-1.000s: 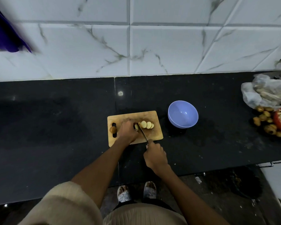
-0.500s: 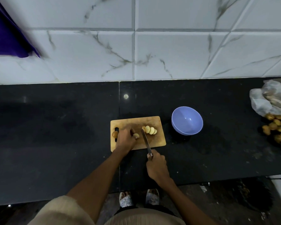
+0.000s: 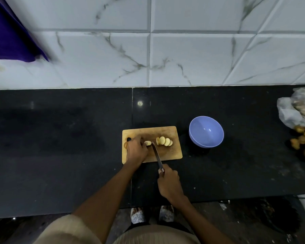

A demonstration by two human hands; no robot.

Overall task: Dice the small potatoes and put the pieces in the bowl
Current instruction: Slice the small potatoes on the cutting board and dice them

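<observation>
We are mid-slice on the wooden cutting board [image 3: 167, 154], which lies flat on the black counter [image 3: 60, 147]; our left hand [image 3: 136, 152] curls down over the remaining stub of potato [image 3: 148, 143], pinning it to the wood, while our right hand [image 3: 168, 185] is wrapped tight round the handle of the kitchen knife [image 3: 156, 155], blade angled across the board with its tip just beside that stub; a fan of pale slices [image 3: 164, 141] leans to the right of the blade, near it but apart; the blue bowl [image 3: 206, 132] sits on the counter just right of the board and looks empty, so by our reckoning nothing has gone in yet and these rounds are not dice; another small potato [image 3: 125, 144] peeks out at the board's left edge, partly hidden by the left hand; more whole potatoes [image 3: 303, 140] wait in a pile far right, beside a crumpled plastic bag [image 3: 289, 110]; to do this well we tuck the left fingertips back from the edge, since the stub is short and the blade close; we bring the knife straight down, not sawing at a slant; then we would stack the rounds, cut them into strips, turn, and cross-cut before sweeping them right into the bowl; a round stub can roll, so a flat face down seems wise.
</observation>
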